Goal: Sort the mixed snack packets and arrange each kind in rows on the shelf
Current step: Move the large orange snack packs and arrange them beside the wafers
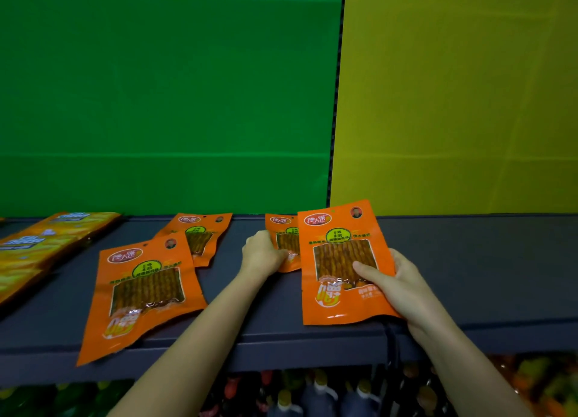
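- The right hand (pixel 397 285) grips the front packet (pixel 341 301) by its right edge. The thumb lies across the clear window on its face and the fingers are wrapped behind, out of sight.
- The left hand (pixel 262 254) reaches further back, its fingers curled onto the left edge of the rear packet (pixel 283 241). It looks like a pinch, though the fingertips are partly hidden.
- The front packet sits at the shelf's (pixel 469 260) front lip and covers the right part of the rear packet. Whether its lower edge rests on the shelf or is lifted clear cannot be told.
- These look like light, flat foil pouches: limp, glossy and likely slippery, with brittle-looking sticks inside.
- A side seam is probably the best place to take hold, thumb on top and fingers beneath. Squeezing the window would risk snapping the contents, and sliding a pouch flat should disturb the row least.
- To the left lie two more pouches of the same kind. The near-left packet (pixel 144 294) is skewed and overlaps a corner of the far-left packet (pixel 200 235).
- Further left runs a line of yellow packets (pixel 47 244).
- Behind the shelf stand a green panel (pixel 156 103) and a yellow panel (pixel 453 103). Below the shelf are bottles (pixel 316 394).
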